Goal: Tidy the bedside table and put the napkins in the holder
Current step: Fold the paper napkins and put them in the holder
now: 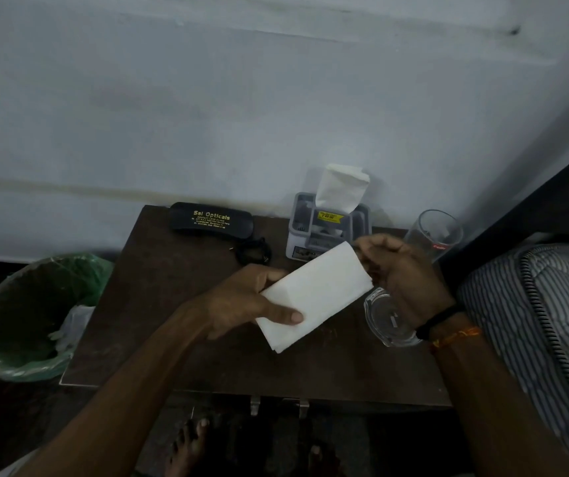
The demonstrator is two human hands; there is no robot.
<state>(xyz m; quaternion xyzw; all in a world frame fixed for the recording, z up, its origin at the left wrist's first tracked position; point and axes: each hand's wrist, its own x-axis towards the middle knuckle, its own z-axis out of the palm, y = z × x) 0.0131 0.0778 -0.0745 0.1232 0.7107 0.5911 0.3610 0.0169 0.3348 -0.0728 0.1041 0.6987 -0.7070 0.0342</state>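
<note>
Head view: both hands' grips pinch folded napkin (314, 294), long axis toward holder (328, 228).

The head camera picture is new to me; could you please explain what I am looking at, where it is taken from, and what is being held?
There is no machine here: a person wears one wide-angle camera on the head, looking down at their own two bare hands.

The left hand grips a folded white napkin; the right hand pinches its far corner.

Below is a dark bedside table. At its back stand a black spectacle case and a grey napkin holder with a napkin already sticking up from it. A drinking glass is at the right, a glass ashtray under the right wrist, and a small dark object, too dim to identify, near the case.

A green-lined bin sits on the left, a striped mattress on the right.
</note>
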